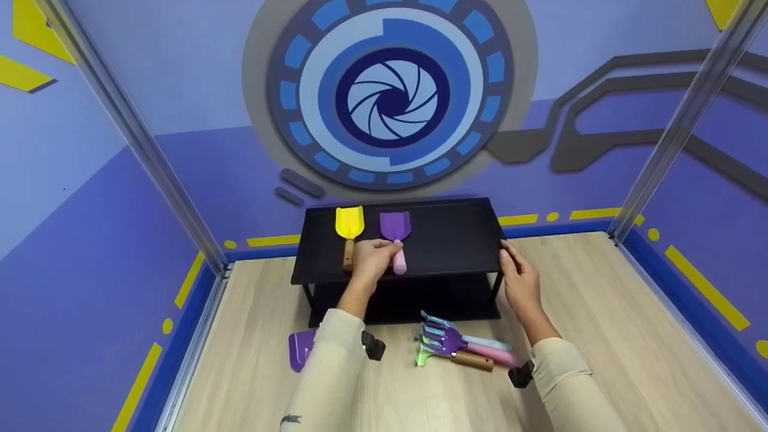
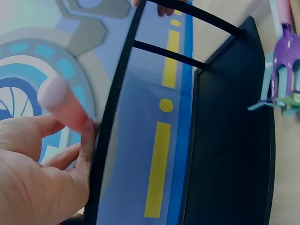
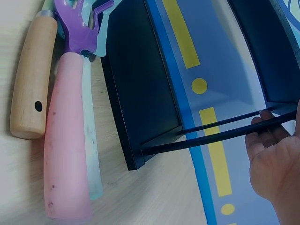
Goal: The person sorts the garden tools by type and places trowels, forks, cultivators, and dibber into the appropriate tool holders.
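On the top of a black two-tier shelf lies a toy shovel with a purple scoop and a pink handle. My left hand pinches that handle between thumb and fingers near the scoop; in the left wrist view the handle's rounded end sticks out past the fingers. Left of it rests a yellow shovel with a wooden handle, partly covered by the same hand. At the shelf's right end, my right hand grips the edge by the front corner, its fingers bent around the black frame.
Before the shelf, several hand rakes lie piled on the wooden table: a purple one with a pink handle, a light blue one and a green one with a wooden handle. A purple scoop is partly hidden under my left sleeve. Patterned walls enclose the table.
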A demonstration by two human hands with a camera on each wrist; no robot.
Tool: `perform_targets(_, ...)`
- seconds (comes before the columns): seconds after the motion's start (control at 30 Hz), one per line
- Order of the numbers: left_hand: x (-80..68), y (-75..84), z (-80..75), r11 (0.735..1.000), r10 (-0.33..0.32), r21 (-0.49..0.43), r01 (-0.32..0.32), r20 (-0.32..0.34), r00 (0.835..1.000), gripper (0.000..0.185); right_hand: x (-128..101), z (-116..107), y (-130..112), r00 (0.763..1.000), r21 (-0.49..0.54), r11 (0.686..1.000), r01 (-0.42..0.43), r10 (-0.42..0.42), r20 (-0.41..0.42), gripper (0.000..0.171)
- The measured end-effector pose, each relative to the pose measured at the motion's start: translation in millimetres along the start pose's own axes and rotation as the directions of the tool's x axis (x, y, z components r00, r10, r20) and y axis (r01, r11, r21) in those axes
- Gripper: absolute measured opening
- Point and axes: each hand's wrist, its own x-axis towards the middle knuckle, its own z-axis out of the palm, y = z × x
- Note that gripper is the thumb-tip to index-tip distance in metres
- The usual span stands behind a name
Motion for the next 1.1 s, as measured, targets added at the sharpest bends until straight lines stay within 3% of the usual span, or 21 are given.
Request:
perform_targets(0.1,3.4,0.1,4.4,0.994,0.061,0.096,-0.054,-0.077,0.995,0.017,1,0,2,1.0,-0.008,1.0,0.024,-0.024,-0.001,0.051)
perform_targets(0.2,5.8,0.6,6.7,0.987,0.093,0.141,-0.077,-0.11,0.99,0.018,2,0,6,0.998,-0.022,0.998,0.053,-0.053,-0.015,0.052)
perform_targets(0.37,7.7,0.4,8.2,0.992,0.078,0.11,-0.065,-0.116,0.99,0.025,4,0,10,0.996,-0.044,0.996,0.08,-0.081,-0.022,0.053)
perform_targets(0.57,8.6,0.0,10.0,0.995,0.075,0.081,-0.066,-0.118,0.99,0.027,4,-1,7,0.998,-0.034,0.998,0.055,-0.055,-0.009,0.05)
perform_targets(0.83,13.5,-0.6,14.1,0.989,0.076,0.133,-0.058,-0.135,0.988,0.026,-12,-3,-26,1.0,-0.023,1.0,0.012,-0.012,0.014,0.05)
perform_targets(1.1,16.1,-2.2,15.4,0.985,0.079,0.164,-0.055,-0.147,0.986,0.024,-12,-1,-23,1.0,-0.005,1.0,0.015,-0.015,0.009,0.049)
